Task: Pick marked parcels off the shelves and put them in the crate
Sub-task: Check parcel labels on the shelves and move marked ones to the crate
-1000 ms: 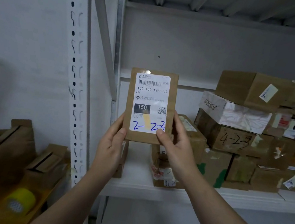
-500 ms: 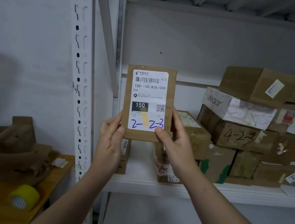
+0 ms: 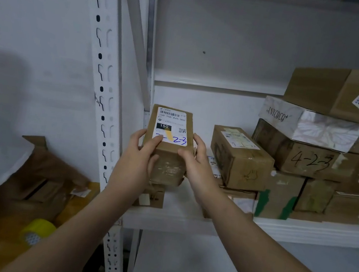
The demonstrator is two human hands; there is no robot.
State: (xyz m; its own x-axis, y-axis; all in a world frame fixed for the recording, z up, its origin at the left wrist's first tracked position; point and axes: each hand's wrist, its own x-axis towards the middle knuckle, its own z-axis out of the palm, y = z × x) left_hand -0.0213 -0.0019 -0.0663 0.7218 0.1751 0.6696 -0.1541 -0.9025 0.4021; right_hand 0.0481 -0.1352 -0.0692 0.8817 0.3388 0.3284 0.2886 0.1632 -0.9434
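Parcel label (image 3: 172, 125) corner under left hand (image 3: 136, 155)

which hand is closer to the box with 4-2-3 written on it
Right. The right hand grips the labelled parcel's right side, toward the 4-2-3 box; the left hand grips its left side, farther off.

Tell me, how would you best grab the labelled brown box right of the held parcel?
Grip the labelled brown box across its width at the near end, coming from the front and slightly above. It lies atop other boxes with nothing on it, short end facing out; its right side's clearance is unclear.
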